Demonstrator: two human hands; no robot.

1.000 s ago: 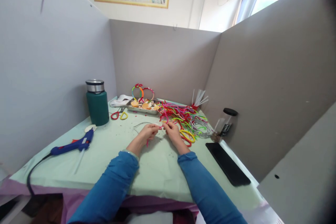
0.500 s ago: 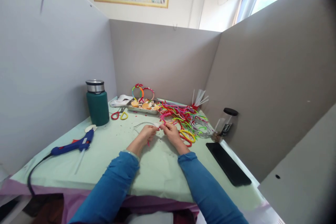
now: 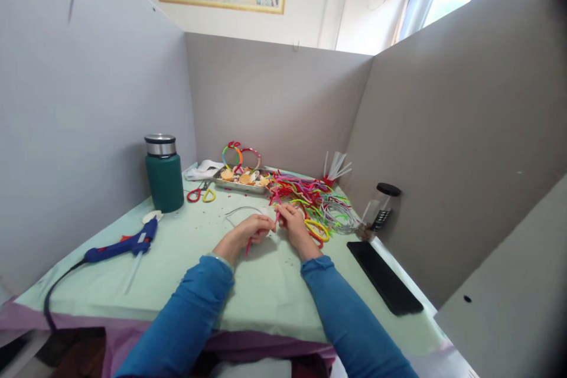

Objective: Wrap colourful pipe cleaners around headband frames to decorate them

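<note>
A pink pipe cleaner (image 3: 277,218) runs between my two hands above the middle of the table. My left hand (image 3: 253,229) is closed on it, and a pink end pokes out below the fingers. Pinching the same pipe cleaner from the other side is my right hand (image 3: 290,220). A thin grey headband (image 3: 241,208) lies on the table just beyond my left hand. Close to my right wrist are scissors with yellow and red handles (image 3: 318,230). Behind the right hand spreads a heap of coloured pipe cleaners (image 3: 305,190).
At the left stand a green bottle (image 3: 164,180) and a blue glue gun (image 3: 124,247) with a cord. Another pair of scissors (image 3: 201,195) lies near a metal tray (image 3: 241,188) of craft pieces. A black phone (image 3: 384,277) and a clear jar (image 3: 380,209) are at the right.
My hands have drawn slightly apart, and more of the pink pipe cleaner now shows between them. My left hand has turned and shifted a little to the right.
</note>
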